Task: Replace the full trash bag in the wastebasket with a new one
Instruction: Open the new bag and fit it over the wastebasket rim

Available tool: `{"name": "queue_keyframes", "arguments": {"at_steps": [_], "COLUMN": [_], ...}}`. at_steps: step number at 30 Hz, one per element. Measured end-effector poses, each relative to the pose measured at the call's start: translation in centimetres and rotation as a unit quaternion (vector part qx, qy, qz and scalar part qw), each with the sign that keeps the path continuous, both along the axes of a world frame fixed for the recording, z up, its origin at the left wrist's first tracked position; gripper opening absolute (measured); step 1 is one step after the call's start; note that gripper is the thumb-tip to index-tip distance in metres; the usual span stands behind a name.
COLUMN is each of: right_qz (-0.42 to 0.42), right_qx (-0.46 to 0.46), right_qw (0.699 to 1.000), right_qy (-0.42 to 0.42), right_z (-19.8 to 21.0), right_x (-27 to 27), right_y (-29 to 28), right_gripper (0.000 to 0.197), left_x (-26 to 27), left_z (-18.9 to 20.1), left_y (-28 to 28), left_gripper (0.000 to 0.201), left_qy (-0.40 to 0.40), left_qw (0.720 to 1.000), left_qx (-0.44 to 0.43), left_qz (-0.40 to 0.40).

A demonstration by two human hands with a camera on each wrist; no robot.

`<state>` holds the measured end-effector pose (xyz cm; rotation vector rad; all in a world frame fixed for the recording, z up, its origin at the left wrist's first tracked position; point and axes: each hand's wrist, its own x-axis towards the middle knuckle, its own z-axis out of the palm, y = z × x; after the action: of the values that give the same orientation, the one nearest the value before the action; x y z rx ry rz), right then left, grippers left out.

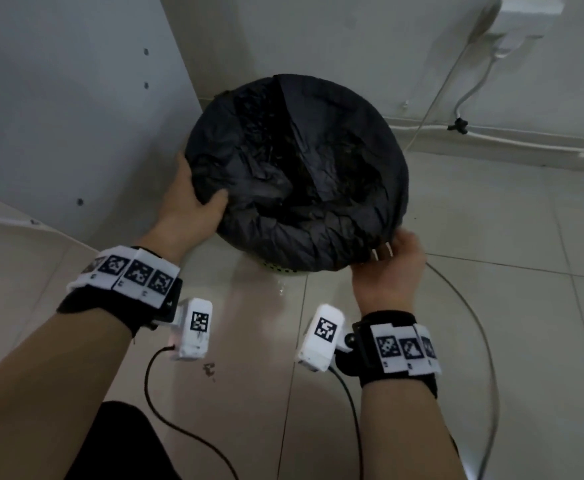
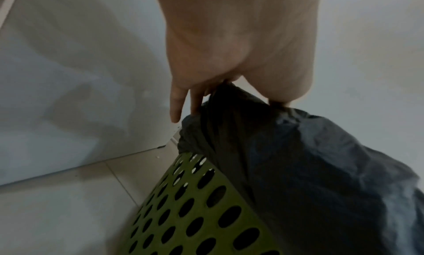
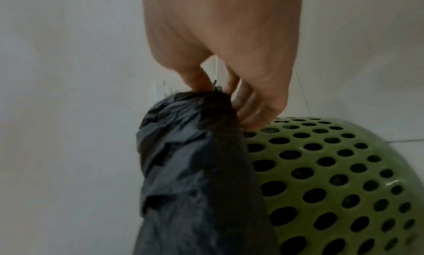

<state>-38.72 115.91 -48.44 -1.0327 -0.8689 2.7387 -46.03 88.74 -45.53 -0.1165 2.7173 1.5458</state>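
A black trash bag [image 1: 297, 174] lines a round green perforated wastebasket [image 1: 280, 269] on the tiled floor, its edge folded down over the rim. My left hand [image 1: 193, 199] grips the bag's edge at the rim's left side, thumb inside and fingers outside; in the left wrist view the bag [image 2: 298, 168] bunches under the left hand [image 2: 229, 88] above the wastebasket [image 2: 195, 213]. My right hand [image 1: 390, 258] pinches the bag's edge at the near right; the right wrist view shows the right hand [image 3: 218, 84] holding gathered bag [image 3: 195, 168] beside the wastebasket [image 3: 332, 177]. The bag's contents are hidden.
A white cabinet panel [image 1: 76, 109] stands close on the left. A white wall [image 1: 352, 36] is behind, with a cord [image 1: 432, 95] and hose [image 1: 474, 88] running down it. A grey cable [image 1: 484, 341] curves over the floor tiles on the right.
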Motion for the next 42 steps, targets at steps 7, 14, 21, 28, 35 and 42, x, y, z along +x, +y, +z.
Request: {"name": "queue_keyframes", "arguments": {"at_steps": [7, 14, 21, 28, 35, 42], "right_qz": [0.037, 0.070, 0.051, 0.043, 0.074, -0.021], "right_qx": [-0.095, -0.057, -0.149, -0.051, 0.033, 0.120], "right_qw": [0.994, 0.996, 0.988, 0.998, 0.994, 0.991], "right_qy": [-0.027, 0.021, -0.008, -0.018, -0.066, -0.051], "right_z": [1.2, 0.4, 0.8, 1.8, -0.4, -0.1], "right_x": [-1.1, 0.5, 0.4, -0.2, -0.2, -1.5], "right_y": [0.5, 0.3, -0.4, -0.2, -0.6, 1.4], "right_gripper": [0.029, 0.055, 0.041, 0.044, 0.033, 0.044], "left_x": [-1.0, 1.2, 0.3, 0.5, -0.1, 1.8], "left_z": [0.4, 0.1, 0.3, 0.2, 0.9, 0.5], "left_y": [-0.7, 0.1, -0.7, 0.3, -0.3, 0.4], "left_gripper": [0.075, 0.075, 0.082, 0.070, 0.053, 0.058], "left_qy": [0.002, 0.028, 0.012, 0.031, 0.019, -0.028], "left_qw": [1.000, 0.998, 0.997, 0.998, 0.999, 0.999], "left_qx": [0.007, -0.037, -0.014, 0.037, 0.025, -0.019], "left_qz": [0.024, -0.048, 0.074, -0.027, 0.004, 0.022]}}
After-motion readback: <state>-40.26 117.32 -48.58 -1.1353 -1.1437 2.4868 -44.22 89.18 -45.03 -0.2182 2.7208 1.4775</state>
